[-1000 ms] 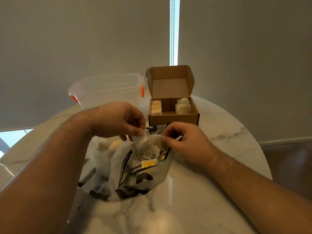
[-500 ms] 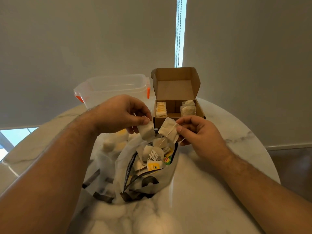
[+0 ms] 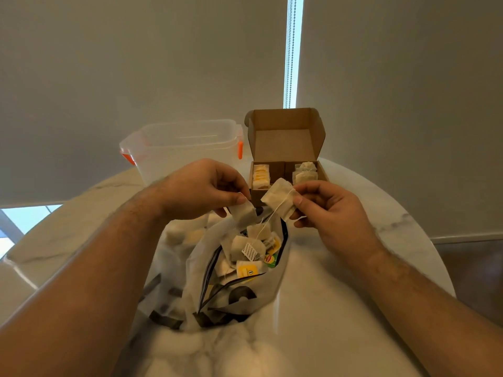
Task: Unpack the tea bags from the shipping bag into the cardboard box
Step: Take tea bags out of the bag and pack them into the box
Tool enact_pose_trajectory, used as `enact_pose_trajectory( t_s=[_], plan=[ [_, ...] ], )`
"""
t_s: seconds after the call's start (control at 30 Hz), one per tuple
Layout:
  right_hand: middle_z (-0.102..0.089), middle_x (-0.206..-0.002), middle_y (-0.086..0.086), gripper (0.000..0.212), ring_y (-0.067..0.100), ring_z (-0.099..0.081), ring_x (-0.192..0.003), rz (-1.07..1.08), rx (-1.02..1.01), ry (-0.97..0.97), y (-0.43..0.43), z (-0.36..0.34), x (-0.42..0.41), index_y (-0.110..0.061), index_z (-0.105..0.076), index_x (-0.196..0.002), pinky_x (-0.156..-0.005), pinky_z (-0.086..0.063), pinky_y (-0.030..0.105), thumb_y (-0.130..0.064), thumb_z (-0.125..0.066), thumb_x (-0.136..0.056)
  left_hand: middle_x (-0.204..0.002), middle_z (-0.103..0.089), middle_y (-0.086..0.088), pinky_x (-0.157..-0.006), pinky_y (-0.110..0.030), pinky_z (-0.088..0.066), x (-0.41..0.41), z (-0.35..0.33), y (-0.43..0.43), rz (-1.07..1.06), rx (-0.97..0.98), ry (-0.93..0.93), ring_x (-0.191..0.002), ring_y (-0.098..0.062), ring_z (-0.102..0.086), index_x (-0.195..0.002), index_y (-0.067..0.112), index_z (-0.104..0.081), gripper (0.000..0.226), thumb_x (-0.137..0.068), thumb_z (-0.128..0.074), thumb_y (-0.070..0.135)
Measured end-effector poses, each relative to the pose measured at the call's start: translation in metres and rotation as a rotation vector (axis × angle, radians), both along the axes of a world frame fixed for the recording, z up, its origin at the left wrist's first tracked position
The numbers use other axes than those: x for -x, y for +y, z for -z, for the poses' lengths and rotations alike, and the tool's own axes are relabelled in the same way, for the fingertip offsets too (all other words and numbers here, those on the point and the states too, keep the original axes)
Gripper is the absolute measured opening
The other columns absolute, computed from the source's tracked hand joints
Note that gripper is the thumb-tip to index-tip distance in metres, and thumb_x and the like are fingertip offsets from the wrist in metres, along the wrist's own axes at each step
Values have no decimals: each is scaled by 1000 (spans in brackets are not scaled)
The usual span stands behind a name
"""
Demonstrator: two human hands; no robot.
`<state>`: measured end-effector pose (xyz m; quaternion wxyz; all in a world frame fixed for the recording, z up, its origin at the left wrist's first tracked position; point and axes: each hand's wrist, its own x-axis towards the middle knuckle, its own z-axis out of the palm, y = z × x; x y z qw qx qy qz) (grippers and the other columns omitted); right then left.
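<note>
- My left hand [image 3: 201, 186] pinches a small beige paper tea bag [image 3: 245, 212] between thumb and fingertips, over the mouth of the white-and-black plastic shipping bag [image 3: 236, 297].
- My right hand [image 3: 332, 213] pinches a second beige tea bag [image 3: 280, 198]; its white string [image 3: 275, 213] trails down into the shipping bag.
- The brown cardboard box [image 3: 285, 142] stands open at twelve o'clock from the shipping bag on the round white marble table [image 3: 353, 295], with tea bags in two compartments.
- A clear plastic tub with orange clips [image 3: 185, 148] sits at nine o'clock of the box.
</note>
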<state>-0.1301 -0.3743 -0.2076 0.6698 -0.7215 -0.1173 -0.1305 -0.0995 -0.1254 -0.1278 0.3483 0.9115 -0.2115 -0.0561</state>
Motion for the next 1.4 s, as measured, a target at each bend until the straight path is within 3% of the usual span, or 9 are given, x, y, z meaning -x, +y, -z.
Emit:
enact_pose_trajectory(
  t_s=[0.2, 0.3, 0.53, 0.8, 0.93, 1.1, 1.3, 1.4],
  plan=[
    [-79, -94, 3, 19, 20, -76, -79, 65, -176, 28, -6, -13, -7, -23, -72, -111, -68, -63, 30, -11, -66, -98, -102, -73, 9, -80, -26, -62, -4, 18, -15, -49, -35, -37, -93, -8, -71, -109, 24, -73, 16, -96, -68, 16],
    [-79, -94, 2, 17, 19, -75, -79, 92, -200, 28, -11, -26, -16, -21, -71, -110, -67, -62, 30, -11, -66, -98, -101, -70, 12, -81, -23, -53, -7, 26, -21, -83, -73, -133, -93, -5, -66, -107, 28, -73, 14, -96, -69, 21],
    [-74, -103, 0, 18, 17, -77, -85, 161, -103, -20, -20, -68, -46, -17, -69, -115, -71, -63, 30, -12, -66, -99, -106, -63, 14, -75, -20, -50, -12, 36, -34, -172, -67, -333, -92, -7, -61, -110, 30, -72, 18, -92, -73, 34],
    [-73, -103, -1, 16, 18, -77, -87, 260, 50, -78, -36, -91, -89, -17, -69, -114, -70, -64, 29, -15, -68, -98, -128, -58, 15, -94, -22, -43, -17, 52, -44, -214, -179, -420, -117, -5, -53, -130, 31, -67, 34, -96, -67, 32],
    [-75, -100, 1, 12, 18, -76, -85, 276, 241, -51, -49, -78, -104, -17, -70, -110, -72, -64, 31, -14, -68, -98, -129, -59, 16, -97, -23, -44, -20, 58, -43, -204, -208, -427, -118, -6, -53, -133, 31, -64, 35, -97, -65, 30],
    [-72, -96, -1, 12, 15, -70, -91, 220, 654, 14, -60, -53, -116, -19, -74, -104, -80, -60, 30, -12, -71, -94, -128, -58, 17, -103, -32, -52, -23, 58, -42, -187, -194, -409, -115, -4, -54, -132, 33, -64, 35, -97, -65, 30],
    [-67, -101, -6, 15, 8, -59, -82, 241, 985, -27, -60, -45, -130, -25, -74, -110, -67, -48, 20, -21, -69, -97, -128, -59, 17, -104, -33, -53, -25, 60, -43, -187, -175, -403, -115, -4, -54, -132, 33, -64, 35, -97, -65, 28],
    [-64, -104, -6, 15, 11, -58, -88, 240, 1128, -34, -58, -44, -136, -23, -77, -108, -73, -51, 24, -26, -73, -94, -129, -59, 16, -104, -32, -53, -26, 60, -43, -183, -178, -405, -115, -4, -54, -133, 33, -64, 35, -98, -64, 28]
  ],
)
